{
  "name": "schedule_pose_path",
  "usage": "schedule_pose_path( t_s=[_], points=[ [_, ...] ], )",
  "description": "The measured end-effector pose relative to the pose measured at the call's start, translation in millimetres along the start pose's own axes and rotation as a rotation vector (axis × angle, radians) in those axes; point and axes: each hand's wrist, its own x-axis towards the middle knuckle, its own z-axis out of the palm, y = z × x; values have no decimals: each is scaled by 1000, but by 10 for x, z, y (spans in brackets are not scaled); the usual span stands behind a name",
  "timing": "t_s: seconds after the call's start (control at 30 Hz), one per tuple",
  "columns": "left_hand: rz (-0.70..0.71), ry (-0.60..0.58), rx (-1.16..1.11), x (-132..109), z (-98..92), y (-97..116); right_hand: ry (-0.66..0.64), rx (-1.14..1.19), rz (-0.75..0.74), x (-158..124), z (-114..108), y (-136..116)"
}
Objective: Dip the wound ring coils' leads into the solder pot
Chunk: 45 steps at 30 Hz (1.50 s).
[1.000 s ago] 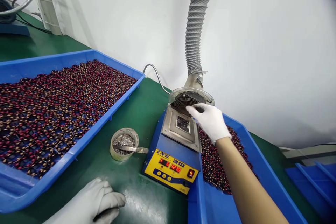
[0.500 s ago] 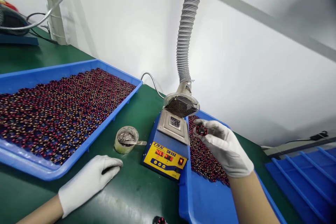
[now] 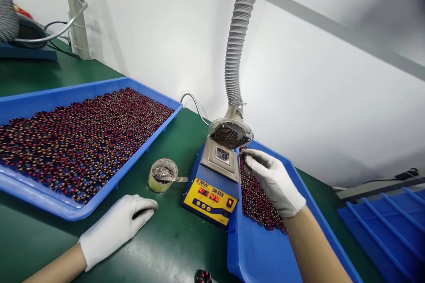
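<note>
My right hand [image 3: 270, 179], in a white glove with darkened fingertips, pinches a small ring-shaped wound coil [image 3: 244, 154] at the right edge of the solder pot [image 3: 215, 181]. Fingers cover most of that coil. The pot is blue with a yellow front panel and lit red digits, and its small square well [image 3: 222, 154] looks silvery. On the green table rests my gloved left hand [image 3: 121, 225], thumb and fingers slightly apart, nothing seen in it. Just beyond it stands a round cup [image 3: 159, 185] with grey material and a flat metal strip across its rim.
A blue tray [image 3: 133, 185] full of red-and-copper coils lies left. Another blue tray [image 3: 265, 252], partly filled with coils, sits under my right arm. One coil [image 3: 203, 276] lies at the near edge. A fume duct [image 3: 234, 66] hangs over the pot; ribbed blue plastic [image 3: 388, 225] is at right.
My right hand has moved left, close to the pot, and turned so the coil it holds is mostly hidden. The left hand stays on the table. The view has shifted slightly.
</note>
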Motion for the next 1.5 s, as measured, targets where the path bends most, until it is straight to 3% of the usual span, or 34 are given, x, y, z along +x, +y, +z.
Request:
schedule_pose_path(
  t_s=[0.3, 0.73, 1.03, 1.27, 1.5],
  points=[
    [7, -7, -9, 23, 84, -79, 74, -316, -10, 508, 111, 412],
    [-4, -11, 13, 42, 87, -88, 81, -563, -24, 548, 217, 408],
    [-3, -16, 4, 35, 83, -83, 158, -646, -167, 478, -140, 294],
    [-19, -37, 13, 23, 110, -113, -51, -896, -386, 392, -156, 301],
    [-15, -49, 26, 16, 129, -155, -273, -1151, -454, 466, -19, 336]
  ],
)
